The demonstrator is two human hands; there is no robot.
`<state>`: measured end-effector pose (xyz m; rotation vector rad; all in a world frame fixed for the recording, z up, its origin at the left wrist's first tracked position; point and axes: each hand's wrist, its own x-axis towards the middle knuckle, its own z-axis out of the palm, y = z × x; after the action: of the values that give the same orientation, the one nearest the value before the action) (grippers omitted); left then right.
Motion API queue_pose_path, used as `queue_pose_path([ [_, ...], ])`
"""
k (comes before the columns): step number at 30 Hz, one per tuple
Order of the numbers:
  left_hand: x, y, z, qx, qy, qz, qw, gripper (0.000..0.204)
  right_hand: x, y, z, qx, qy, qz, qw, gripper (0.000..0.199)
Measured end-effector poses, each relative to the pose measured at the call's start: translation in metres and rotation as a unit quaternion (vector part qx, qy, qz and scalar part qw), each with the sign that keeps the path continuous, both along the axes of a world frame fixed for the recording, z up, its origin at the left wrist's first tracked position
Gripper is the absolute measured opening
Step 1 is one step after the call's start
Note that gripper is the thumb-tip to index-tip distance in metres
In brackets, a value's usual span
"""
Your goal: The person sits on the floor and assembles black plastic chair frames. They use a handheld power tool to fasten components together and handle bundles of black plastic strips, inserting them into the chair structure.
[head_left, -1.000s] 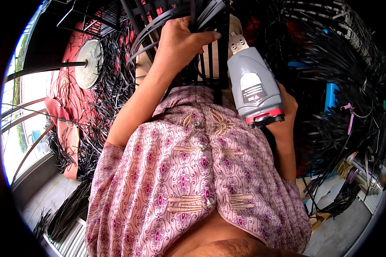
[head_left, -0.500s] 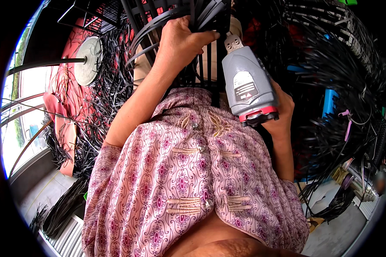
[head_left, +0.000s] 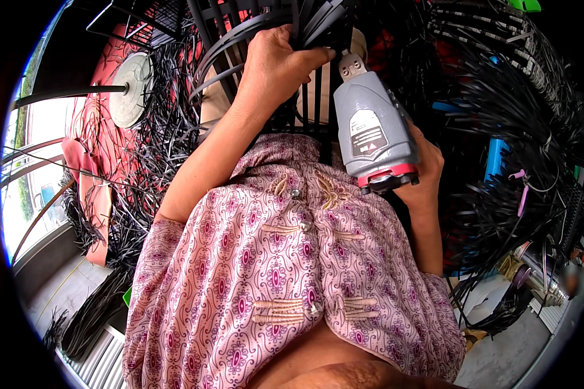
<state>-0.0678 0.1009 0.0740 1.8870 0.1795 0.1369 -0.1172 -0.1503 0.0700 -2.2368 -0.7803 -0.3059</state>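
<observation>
My left hand point(head_left: 276, 65) is closed on flat black plastic strips point(head_left: 318, 23) at the top middle, its thumb stretched right toward the nose of a tool. That tool is a grey handheld power tool point(head_left: 373, 129) with a screwed metal nose and a red and black rear end. My right hand point(head_left: 428, 168) holds it from behind and to the right; the tool's body hides most of the fingers. The nose reaches up close to the left thumb, beside a frame of dark upright bars point(head_left: 308, 104). Whether it touches the frame, I cannot tell.
Tangled black strips point(head_left: 169, 97) lie over red material on the left, near a round pale disc point(head_left: 131, 91) on a dark rod. More bundled black strips point(head_left: 512, 149) crowd the right. A clear bottle point(head_left: 545, 285) lies at the lower right.
The tool and my right hand have shifted very slightly up and left. My left hand keeps its hold on the strips.
</observation>
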Motion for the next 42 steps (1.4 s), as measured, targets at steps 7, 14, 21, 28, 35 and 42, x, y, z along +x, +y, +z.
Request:
queue_pose_path([
  [7,0.001,0.0,0.003,0.013,-0.015,0.0,1.0,0.022,-0.004,0.012,0.008,-0.009,0.044,-0.024,0.999,0.059],
  [14,-0.001,0.004,-0.003,-0.058,-0.018,-0.007,0.998,0.028,-0.013,0.012,0.009,0.058,0.091,-0.063,0.992,0.045],
  [21,-0.04,0.021,0.006,-0.246,-0.107,0.051,0.962,0.012,-0.035,-0.028,-0.018,0.024,0.076,-0.121,0.99,0.039],
  [28,-0.064,0.025,0.041,-0.395,0.046,-0.049,0.916,0.021,-0.048,-0.02,0.0,0.173,0.213,-0.18,0.944,0.052],
  [35,-0.052,0.006,0.029,-0.308,0.058,-0.046,0.948,0.017,-0.046,-0.034,-0.009,0.056,0.077,-0.096,0.991,0.041],
  [42,-0.02,0.008,0.002,-0.029,0.022,-0.065,0.997,0.021,-0.044,-0.024,0.0,0.116,0.131,-0.095,0.98,0.041],
])
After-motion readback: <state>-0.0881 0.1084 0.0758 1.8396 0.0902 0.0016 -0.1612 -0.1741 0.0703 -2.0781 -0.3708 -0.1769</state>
